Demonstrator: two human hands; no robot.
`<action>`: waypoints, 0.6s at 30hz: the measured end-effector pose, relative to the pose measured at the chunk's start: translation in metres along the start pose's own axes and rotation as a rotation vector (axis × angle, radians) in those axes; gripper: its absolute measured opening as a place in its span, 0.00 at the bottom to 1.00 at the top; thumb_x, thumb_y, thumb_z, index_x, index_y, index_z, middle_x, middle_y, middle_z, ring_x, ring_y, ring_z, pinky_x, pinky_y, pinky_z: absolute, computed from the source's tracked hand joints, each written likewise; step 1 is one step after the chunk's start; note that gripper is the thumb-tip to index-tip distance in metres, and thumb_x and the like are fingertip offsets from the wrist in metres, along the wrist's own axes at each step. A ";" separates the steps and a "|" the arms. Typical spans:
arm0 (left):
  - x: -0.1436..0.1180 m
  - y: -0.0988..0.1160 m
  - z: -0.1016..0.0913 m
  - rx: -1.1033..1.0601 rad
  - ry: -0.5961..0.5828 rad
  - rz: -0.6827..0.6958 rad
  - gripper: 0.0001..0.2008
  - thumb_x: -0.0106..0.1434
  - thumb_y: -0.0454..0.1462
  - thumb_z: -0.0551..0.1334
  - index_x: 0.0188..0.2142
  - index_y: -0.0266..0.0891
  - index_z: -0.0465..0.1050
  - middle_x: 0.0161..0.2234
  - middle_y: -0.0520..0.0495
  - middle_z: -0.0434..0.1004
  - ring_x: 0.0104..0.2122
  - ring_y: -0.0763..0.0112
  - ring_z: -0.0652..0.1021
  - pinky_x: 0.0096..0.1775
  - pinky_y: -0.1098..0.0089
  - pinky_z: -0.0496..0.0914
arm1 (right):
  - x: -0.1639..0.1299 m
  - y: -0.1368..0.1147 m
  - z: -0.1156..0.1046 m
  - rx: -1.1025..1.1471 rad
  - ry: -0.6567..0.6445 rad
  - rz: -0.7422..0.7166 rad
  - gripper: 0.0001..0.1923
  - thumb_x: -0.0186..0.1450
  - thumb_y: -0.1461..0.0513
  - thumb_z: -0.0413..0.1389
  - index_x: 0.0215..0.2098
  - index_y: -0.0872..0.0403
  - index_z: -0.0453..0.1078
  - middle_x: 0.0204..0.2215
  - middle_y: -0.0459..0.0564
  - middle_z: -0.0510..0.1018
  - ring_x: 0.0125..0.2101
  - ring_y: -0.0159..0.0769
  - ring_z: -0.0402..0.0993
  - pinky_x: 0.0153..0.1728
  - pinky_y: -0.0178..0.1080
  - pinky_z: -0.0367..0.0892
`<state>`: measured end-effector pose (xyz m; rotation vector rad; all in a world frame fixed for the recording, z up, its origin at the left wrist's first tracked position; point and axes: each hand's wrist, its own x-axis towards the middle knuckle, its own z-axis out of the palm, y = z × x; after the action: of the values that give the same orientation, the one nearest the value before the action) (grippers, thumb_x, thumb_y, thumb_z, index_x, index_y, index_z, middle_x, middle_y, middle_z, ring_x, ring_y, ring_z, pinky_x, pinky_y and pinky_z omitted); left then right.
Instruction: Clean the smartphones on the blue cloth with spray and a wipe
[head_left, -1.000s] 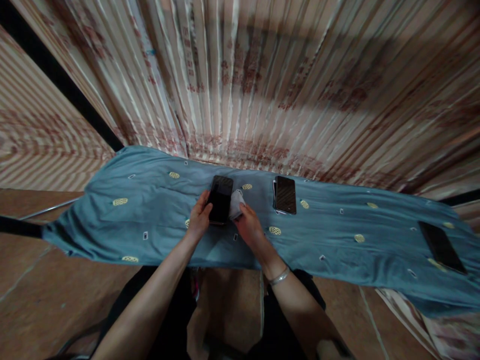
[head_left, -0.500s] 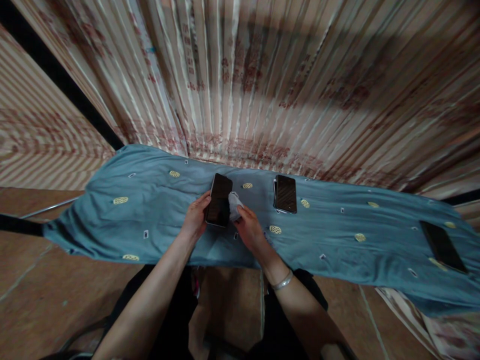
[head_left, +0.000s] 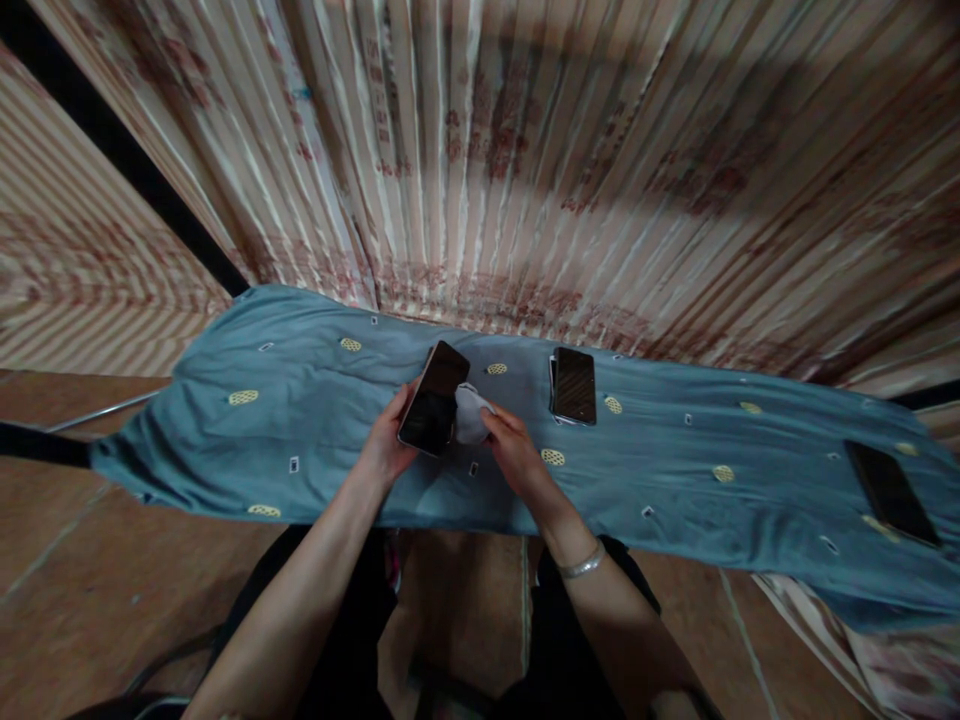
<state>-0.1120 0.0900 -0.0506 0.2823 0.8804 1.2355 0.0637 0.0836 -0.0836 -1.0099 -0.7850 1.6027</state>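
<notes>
The phone (head_left: 433, 398) has a glossy glass face, dark and smooth. The wipe (head_left: 469, 414) beside it looks like soft white cloth (maybe paper). Under the phone, the blue tablecloth (head_left: 315, 420) is matt woven fabric.

Two phones (head_left: 574, 385) (head_left: 890, 491) lie on blue cloth (head_left: 300, 420).

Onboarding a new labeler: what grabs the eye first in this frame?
Dead centre, the left hand holds a dark phone tilted above the blue cloth, while the right hand presses a pale wipe against its edge. Another phone lies flat just to the right, and a third phone lies near the cloth's far right end.
</notes>
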 end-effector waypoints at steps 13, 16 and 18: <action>-0.014 -0.034 0.018 0.070 -0.075 -0.127 0.21 0.71 0.51 0.59 0.46 0.37 0.82 0.40 0.40 0.86 0.50 0.54 0.83 0.51 0.60 0.78 | -0.021 -0.021 0.008 -0.693 -0.088 -0.651 0.24 0.70 0.65 0.51 0.63 0.47 0.73 0.64 0.48 0.75 0.68 0.42 0.65 0.73 0.51 0.53; -0.015 -0.034 0.019 0.021 0.002 -0.123 0.23 0.73 0.52 0.56 0.41 0.37 0.82 0.37 0.41 0.85 0.50 0.56 0.83 0.51 0.64 0.77 | -0.027 -0.014 0.015 -1.002 -0.289 -0.749 0.27 0.70 0.67 0.47 0.65 0.57 0.70 0.66 0.58 0.72 0.72 0.47 0.57 0.74 0.57 0.52; -0.015 -0.032 0.017 -0.027 0.048 -0.107 0.24 0.76 0.49 0.51 0.40 0.37 0.81 0.35 0.42 0.84 0.49 0.59 0.82 0.51 0.66 0.76 | -0.029 -0.011 0.017 -1.123 -0.363 -0.782 0.27 0.70 0.69 0.46 0.65 0.59 0.70 0.66 0.60 0.71 0.73 0.48 0.55 0.74 0.57 0.53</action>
<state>-0.0780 0.0695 -0.0531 0.1824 0.9076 1.1580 0.0560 0.0587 -0.0603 -0.9232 -2.1396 0.5733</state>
